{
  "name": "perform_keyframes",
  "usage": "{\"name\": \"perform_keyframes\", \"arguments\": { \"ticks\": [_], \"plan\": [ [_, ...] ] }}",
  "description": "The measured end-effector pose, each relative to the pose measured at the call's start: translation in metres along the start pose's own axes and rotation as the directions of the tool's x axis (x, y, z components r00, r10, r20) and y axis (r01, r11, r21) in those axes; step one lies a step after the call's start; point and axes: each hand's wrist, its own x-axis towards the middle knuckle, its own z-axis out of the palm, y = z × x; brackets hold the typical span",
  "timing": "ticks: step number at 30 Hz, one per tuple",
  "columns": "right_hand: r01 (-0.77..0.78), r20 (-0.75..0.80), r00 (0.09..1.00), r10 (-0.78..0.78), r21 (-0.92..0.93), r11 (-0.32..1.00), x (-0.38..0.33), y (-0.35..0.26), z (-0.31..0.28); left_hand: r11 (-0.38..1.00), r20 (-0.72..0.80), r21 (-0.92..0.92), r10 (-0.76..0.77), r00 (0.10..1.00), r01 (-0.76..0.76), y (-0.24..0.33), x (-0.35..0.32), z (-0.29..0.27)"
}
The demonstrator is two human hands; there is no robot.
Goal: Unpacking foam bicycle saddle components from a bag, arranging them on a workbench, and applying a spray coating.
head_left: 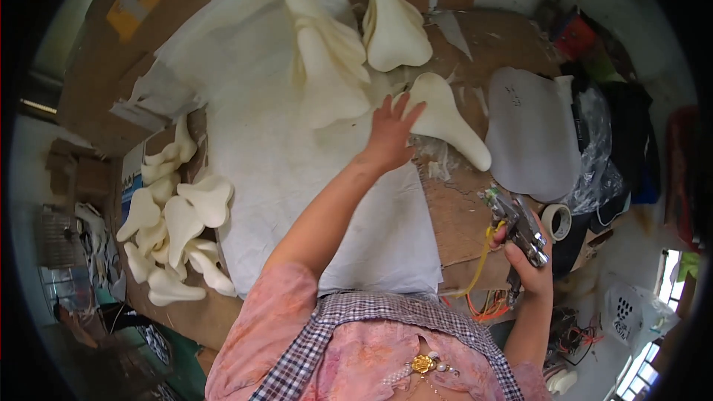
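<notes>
1. Saddle-shaped foam pad [445, 120], cream and smooth, lies at the right edge of the white sheet, its narrow nose pointing toward the lower right; the left hand [389, 134] rests on its broad end with fingers spread wide.
2. Right hand [529, 258] is closed around a metal spray gun [518, 224], held off the table's right edge; a yellow hose [483, 261] trails down from it.
3. More foam pads of the same shape lie just beyond the left hand: an overlapping pair [327, 67] and a single one [394, 26], all matte and soft-edged.
4. A grey cut-out sheet [529, 134] with the same outline lies right of the held pad, and a roll of tape [555, 220] sits below it.
5. White cloth sheet [275, 148] covers the middle of a brown cardboard-topped table [460, 215], which is scuffed and stained.
6. A heap of foam pads [174, 234] crowds the table's left edge.
7. Bags and clutter [616, 126] line the right side; the cloth's centre offers the only open room.
</notes>
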Motion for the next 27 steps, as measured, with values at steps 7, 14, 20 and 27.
{"name": "perform_keyframes", "arguments": {
  "ticks": [7,14,20,27],
  "plan": [
    [-0.002,-0.197,0.98,0.007,0.024,1.0,-0.046,-0.017,-0.001,0.963,-0.002,-0.26,-0.08,0.997,0.077,-0.03,0.038,0.019],
    [-0.115,0.114,0.984,0.136,-0.169,0.979,-0.04,-0.031,0.016,0.031,0.342,-0.921,-0.414,0.844,0.389,-0.068,-0.074,-0.046],
    [0.128,0.001,0.992,-0.128,-0.021,0.992,-0.052,-0.047,0.056,-0.177,0.466,-0.879,-0.515,0.72,0.442,-0.083,-0.164,-0.04],
    [-0.017,0.077,0.996,0.037,-0.24,0.971,-0.042,-0.031,0.086,-0.187,0.658,-0.721,-0.487,0.575,0.667,-0.102,-0.228,-0.056]
  ]
}}
